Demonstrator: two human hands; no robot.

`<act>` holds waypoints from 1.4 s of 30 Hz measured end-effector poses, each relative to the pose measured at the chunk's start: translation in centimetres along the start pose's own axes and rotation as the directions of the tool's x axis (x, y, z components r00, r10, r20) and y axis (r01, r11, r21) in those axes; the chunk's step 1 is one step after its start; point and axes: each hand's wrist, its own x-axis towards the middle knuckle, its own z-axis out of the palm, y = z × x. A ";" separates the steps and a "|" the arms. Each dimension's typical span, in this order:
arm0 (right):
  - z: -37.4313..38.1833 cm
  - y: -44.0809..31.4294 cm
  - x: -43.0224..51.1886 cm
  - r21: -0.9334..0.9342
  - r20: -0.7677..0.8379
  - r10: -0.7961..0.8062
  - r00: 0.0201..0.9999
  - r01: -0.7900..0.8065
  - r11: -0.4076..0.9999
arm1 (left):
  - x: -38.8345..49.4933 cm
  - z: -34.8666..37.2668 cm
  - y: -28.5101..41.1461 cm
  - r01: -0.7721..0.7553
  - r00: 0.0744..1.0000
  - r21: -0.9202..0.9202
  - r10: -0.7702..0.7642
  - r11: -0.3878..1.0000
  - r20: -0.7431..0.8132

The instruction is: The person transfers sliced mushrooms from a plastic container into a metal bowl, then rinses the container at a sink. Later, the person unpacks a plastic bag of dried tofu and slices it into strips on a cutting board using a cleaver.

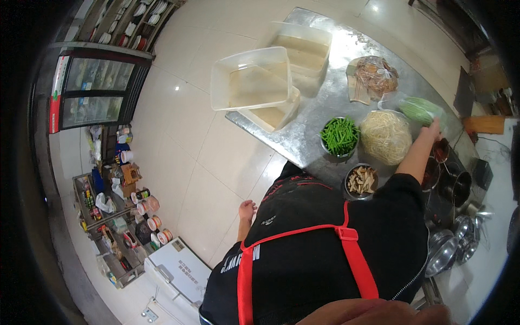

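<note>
My right hand [434, 129] reaches across the metal table [313, 134] and grips the near end of a clear plastic bag of green vegetables [418, 110]. Next to that bag lies another clear bag, full of pale bean sprouts [386, 137]. A metal bowl of cut green beans [339, 137] stands to its left, and a metal bowl of light brown sliced pieces [361, 181] stands by the table's near edge. My left hand [247, 210] hangs beside my body over the floor, its fingers loosely curled, with nothing visible in it.
Translucent plastic tubs [252, 79] stand at the table's left end, one resting tilted on another. A bagged brown food [377, 77] lies farther back. Dark pots [455, 187] and shiny metal bowls [440, 252] stand at the right. Shelves and a white chest freezer [178, 270] are at the left.
</note>
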 end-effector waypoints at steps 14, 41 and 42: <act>-0.1 1.9 -2.8 -0.823 0.117 -0.244 0.963 0.232 0.519 | 1.9 2.1 6.6 0.001 0.981 0.096 -0.020 0.995 0.195; 14.2 9.0 -7.1 -0.237 0.970 -0.018 0.242 0.960 0.150 | -0.9 1.1 2.5 -0.084 0.996 0.090 0.083 0.992 0.013; 13.1 8.3 -8.1 -0.193 0.977 -0.057 0.207 0.963 0.191 | 0.1 1.1 3.6 -0.158 0.987 0.055 0.157 0.986 0.018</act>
